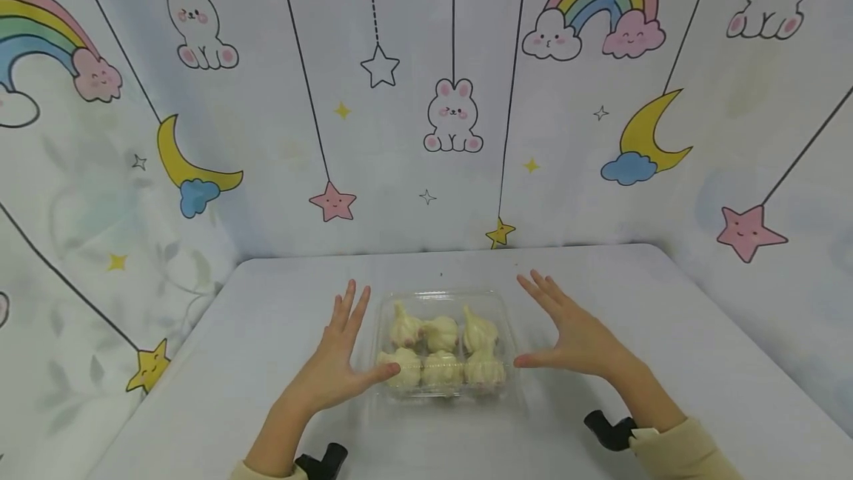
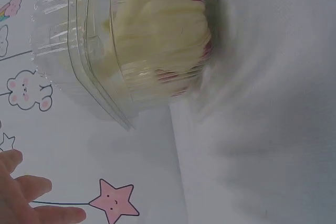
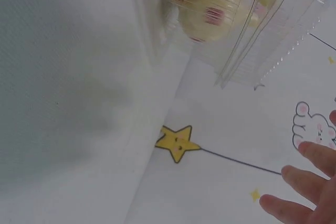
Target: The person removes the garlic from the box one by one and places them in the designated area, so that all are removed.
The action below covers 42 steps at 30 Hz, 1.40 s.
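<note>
A clear plastic clamshell box (image 1: 445, 295) stands on the white table with its lid down. Inside it lie several pale garlic bulbs (image 1: 442, 369) in two rows, some with stems, and purple patches show on them in both wrist views. My left hand (image 1: 340, 365) is held open at the box's left side, fingers spread and pointing away, its thumb overlapping the near left corner in the head view. On the opposite side my right hand (image 1: 576, 335) is also spread, thumb tip close by the box's right wall. Neither hand grips anything.
The white table (image 1: 280, 332) reaches back to a hanging cloth (image 1: 280, 132) printed with rabbits, stars, moons and rainbows, which also closes off both sides. Black wrist mounts (image 1: 609, 432) sit under both forearms, near the beige sleeves (image 1: 686, 450).
</note>
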Each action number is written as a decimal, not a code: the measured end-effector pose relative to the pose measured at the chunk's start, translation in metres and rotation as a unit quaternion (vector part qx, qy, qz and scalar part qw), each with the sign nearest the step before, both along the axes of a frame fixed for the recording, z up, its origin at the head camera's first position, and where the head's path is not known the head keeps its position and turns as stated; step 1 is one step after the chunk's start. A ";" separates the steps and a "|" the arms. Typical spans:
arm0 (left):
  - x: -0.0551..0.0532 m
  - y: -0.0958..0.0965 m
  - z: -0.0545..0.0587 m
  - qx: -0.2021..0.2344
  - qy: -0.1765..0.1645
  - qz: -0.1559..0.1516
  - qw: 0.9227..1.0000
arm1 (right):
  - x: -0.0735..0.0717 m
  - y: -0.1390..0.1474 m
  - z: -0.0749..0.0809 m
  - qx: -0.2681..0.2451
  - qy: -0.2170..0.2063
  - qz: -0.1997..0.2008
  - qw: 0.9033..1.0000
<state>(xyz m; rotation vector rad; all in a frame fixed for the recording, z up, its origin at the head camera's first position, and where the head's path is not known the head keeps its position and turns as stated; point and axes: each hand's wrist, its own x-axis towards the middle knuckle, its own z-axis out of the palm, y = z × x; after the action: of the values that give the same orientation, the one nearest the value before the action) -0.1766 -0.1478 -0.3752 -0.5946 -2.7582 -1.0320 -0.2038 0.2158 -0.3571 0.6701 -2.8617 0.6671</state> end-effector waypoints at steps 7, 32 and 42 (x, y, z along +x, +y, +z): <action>0.002 0.001 -0.002 0.027 -0.017 0.006 0.999 | 0.001 -0.002 -0.004 -0.013 -0.002 0.006 1.000; 0.003 0.007 -0.023 0.057 -0.087 -0.021 0.994 | 0.008 -0.021 -0.027 -0.091 -0.050 0.048 0.993; -0.002 0.018 -0.033 0.081 -0.123 -0.027 0.989 | 0.008 -0.023 -0.031 -0.084 -0.065 0.048 0.993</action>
<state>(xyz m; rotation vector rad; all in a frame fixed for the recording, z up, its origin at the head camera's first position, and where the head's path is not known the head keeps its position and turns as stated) -0.1788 -0.1298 -0.4084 -0.5531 -2.8378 -1.4143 -0.1958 0.1932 -0.3883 0.7695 -2.8598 0.9889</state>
